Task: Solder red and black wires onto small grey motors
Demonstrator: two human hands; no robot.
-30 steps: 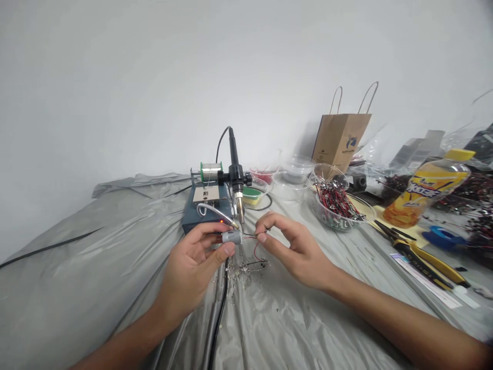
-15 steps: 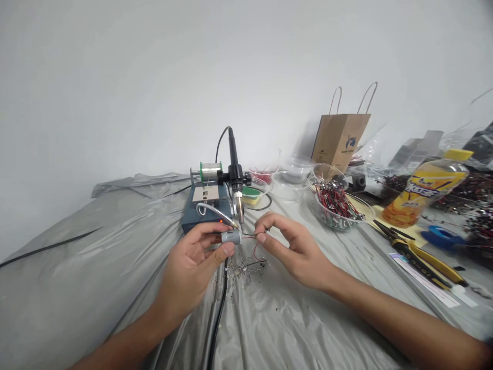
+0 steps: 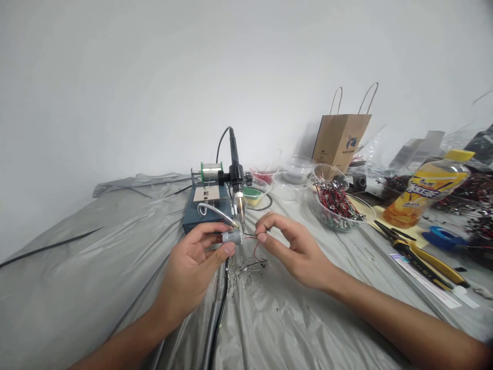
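Observation:
Between the thumb and fingers of my left hand (image 3: 196, 264) is a small grey cylindrical motor (image 3: 232, 237). My right hand (image 3: 295, 249) pinches thin wires at the motor's right end; a red wire (image 3: 256, 251) loops down below the fingertips. Just above that end is the tip of a soldering iron (image 3: 238, 192), clamped upright on a blue soldering station (image 3: 188, 213). A curved metal solder feed tube (image 3: 217, 211) points at the same spot. Whether the tip touches the motor is too small to tell.
Solder bits (image 3: 244, 270) litter the grey sheet below the hands. To the right are a bowl of wired parts (image 3: 339, 208), yellow-black pliers (image 3: 421, 262), a bottle (image 3: 427, 190), blue tape (image 3: 442, 237) and a paper bag (image 3: 339, 141). A black cable (image 3: 220, 313) runs toward the front.
Both hands keep the same hold on the motor and wires. The whole view has shifted very slightly, and the red light seen on the station earlier no longer shows.

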